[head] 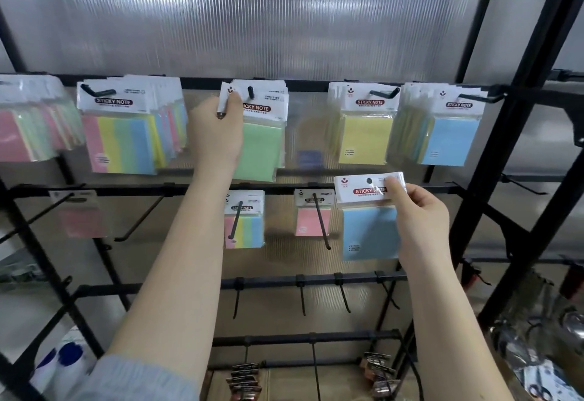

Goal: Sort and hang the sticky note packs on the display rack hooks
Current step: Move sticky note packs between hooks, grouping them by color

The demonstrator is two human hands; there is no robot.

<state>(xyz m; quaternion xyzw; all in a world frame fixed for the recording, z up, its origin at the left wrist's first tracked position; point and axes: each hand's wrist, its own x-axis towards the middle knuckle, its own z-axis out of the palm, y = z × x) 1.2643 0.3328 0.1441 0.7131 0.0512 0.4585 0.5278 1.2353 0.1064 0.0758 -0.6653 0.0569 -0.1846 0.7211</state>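
Head view: hands (218, 128) (420, 217) grip green pack (260, 147), blue pack (369, 226).

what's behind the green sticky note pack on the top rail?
More packs stacked behind the front green sticky note pack, white header cards fanned on one black hook. Their colours are hidden; left hand covers its left edge.

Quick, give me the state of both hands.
Left hand: pinching the green pack on its hook.
Right hand: holding a blue pack.

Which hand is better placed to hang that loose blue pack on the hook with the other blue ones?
Right. The right hand already pinches the blue pack by its header, below and left of the blue packs' hook at upper right. The left hand is busy gripping the green packs, further left.
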